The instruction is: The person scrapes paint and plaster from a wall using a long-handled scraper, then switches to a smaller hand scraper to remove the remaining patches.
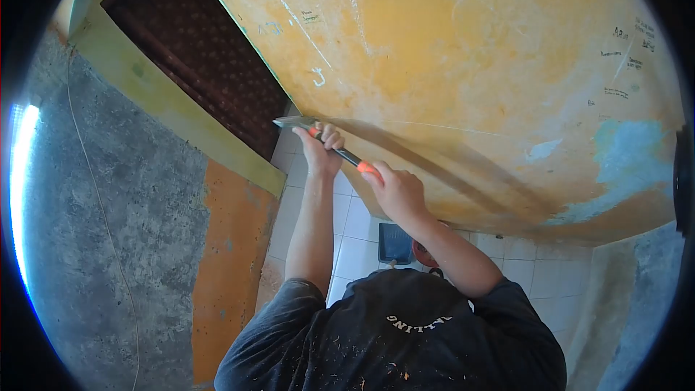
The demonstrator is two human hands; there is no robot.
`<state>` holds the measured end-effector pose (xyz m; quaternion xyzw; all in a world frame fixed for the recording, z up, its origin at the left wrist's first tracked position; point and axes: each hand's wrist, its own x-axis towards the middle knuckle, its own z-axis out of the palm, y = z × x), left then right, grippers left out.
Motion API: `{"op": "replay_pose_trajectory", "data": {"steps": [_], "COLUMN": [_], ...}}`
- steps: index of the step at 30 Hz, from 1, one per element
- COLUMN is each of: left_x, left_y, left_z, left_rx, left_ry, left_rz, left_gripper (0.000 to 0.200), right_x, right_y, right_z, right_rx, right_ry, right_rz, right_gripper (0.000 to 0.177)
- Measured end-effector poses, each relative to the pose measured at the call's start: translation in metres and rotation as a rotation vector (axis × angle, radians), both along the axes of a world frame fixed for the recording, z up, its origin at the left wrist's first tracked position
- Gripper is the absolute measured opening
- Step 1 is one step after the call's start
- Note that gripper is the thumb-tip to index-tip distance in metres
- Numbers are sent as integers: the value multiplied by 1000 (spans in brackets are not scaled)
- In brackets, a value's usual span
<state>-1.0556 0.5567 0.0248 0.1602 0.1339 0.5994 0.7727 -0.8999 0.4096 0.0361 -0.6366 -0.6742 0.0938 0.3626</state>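
Note:
A long-handled scraper [347, 155] with a black shaft and orange grip slants across the middle of the view. My left hand [321, 150] is closed around its upper end, just behind the flat metal blade [293, 122]. Lower down, my right hand [395, 190] wraps the orange grip at the other end. The blade's tip lies by the edge of the yellow wall [434, 51], close to the doorway, and the tool's long shadow falls on that wall.
A dark patterned curtain [203, 51] hangs in the doorway at upper left. Grey wall [116, 188] with an orange painted strip [232, 268] stands on the left. On the tiled floor [355, 224] sit a dark tray [395, 243] and a red container [422, 253].

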Motion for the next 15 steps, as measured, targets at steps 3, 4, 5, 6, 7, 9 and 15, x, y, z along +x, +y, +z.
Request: {"op": "replay_pose_trajectory", "data": {"steps": [3,4,5,6,7,9,15], "left_x": [34,44,53,61,69,82,118], "left_y": [-22,-27,-34,-40,-44,-52,-74], "left_z": [3,2,1,1,3,7,7], "left_rx": [-5,11,3,-12,-21,-27,-23], "left_ry": [56,60,61,44,24,25,-1], "left_rz": [-44,-60,-70,-80,-90,-107,-159], "left_gripper": [59,59,59,59,60,60,60], "right_x": [26,33,39,45,52,62,89], "right_y": [-29,-36,-43,-49,-54,-64,-91], "right_z": [5,5,5,6,9,13,21], "right_rx": [0,-6,11,32,16,4,-15], "right_ry": [38,40,21,1,-10,-18,-50], "right_rz": [-75,-85,-104,-122,-129,-137,-182], "right_gripper": [29,29,29,30,31,31,29]}}
